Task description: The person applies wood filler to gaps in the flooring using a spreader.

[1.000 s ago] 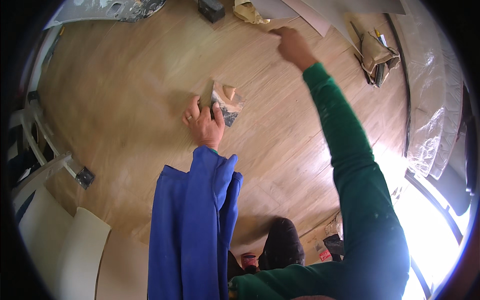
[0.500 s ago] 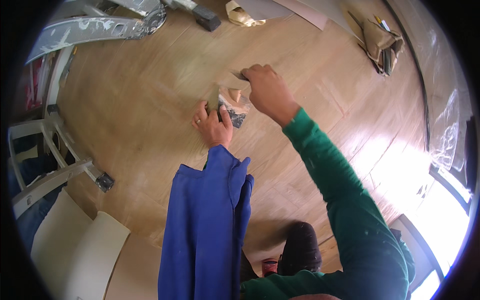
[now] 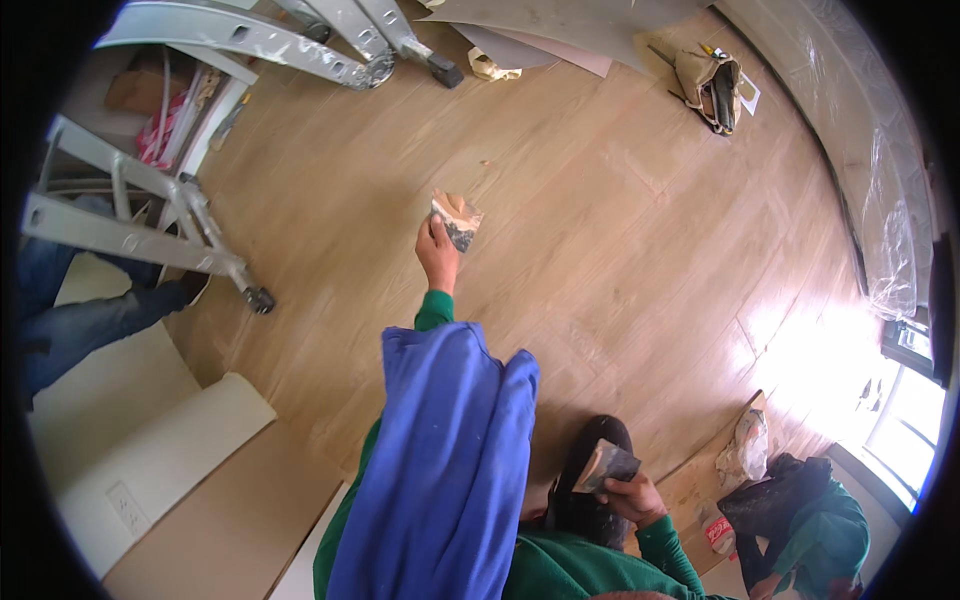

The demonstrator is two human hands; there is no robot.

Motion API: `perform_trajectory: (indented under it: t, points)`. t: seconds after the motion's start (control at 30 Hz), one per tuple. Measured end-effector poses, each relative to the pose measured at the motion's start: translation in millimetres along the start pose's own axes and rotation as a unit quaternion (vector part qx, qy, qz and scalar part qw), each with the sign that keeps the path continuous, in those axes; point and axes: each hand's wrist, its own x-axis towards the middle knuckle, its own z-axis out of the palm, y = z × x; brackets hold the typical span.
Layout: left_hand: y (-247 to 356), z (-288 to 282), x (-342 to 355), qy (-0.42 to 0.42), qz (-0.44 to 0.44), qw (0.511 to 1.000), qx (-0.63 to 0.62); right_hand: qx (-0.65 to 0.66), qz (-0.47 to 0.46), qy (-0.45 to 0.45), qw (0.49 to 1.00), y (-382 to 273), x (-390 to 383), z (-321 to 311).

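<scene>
My left hand [image 3: 437, 258] is stretched forward over the floor, fingers wrapped on a small flat putty scraper [image 3: 462, 230] with tan paste and dark smears on its face. A blue cloth [image 3: 430, 430] drapes over my left forearm, with the green sleeve showing at the wrist. Close to my body, my right hand [image 3: 636, 500] grips a second flat scraper [image 3: 606, 466], its blade pale on one part and dark on the other, over my dark-trousered knee [image 3: 590, 430]. A small tan dab [image 3: 484, 162] shows on the wood-look floor [image 3: 600, 280] beyond the left scraper.
Paint-splashed aluminium ladders [image 3: 270, 45] stand at the left, where a person's jeans-clad leg [image 3: 100, 325] shows. Pale boards [image 3: 190, 440] lie lower left. A tool pouch [image 3: 712, 85] rests far right, near plastic sheeting [image 3: 850, 120]. Another person in green [image 3: 825, 530] is lower right.
My right hand has drawn back from beside the left scraper to my knee. The view has shifted, bringing another person in at lower right. My left hand still holds its scraper.
</scene>
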Motion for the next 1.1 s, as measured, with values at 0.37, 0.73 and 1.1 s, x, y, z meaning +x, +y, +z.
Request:
perform_trajectory:
  t: [0.37,0.73,1.1]
  points:
    - [250.4,-204.7,-174.6,-0.106,0.022,0.98,-0.168,-0.027,-0.241,-0.064,0.968,-40.1,14.8,79.6]
    - [394.7,-359.0,-275.2,-0.16,0.605,0.779,0.034,0.001,-0.248,-0.294,0.923,41.5,-146.0,228.8]
    - [355.4,-442.2,-315.4,-0.187,0.294,0.934,-0.077,-0.102,-0.405,-0.315,0.852,111.1,-204.4,205.8]
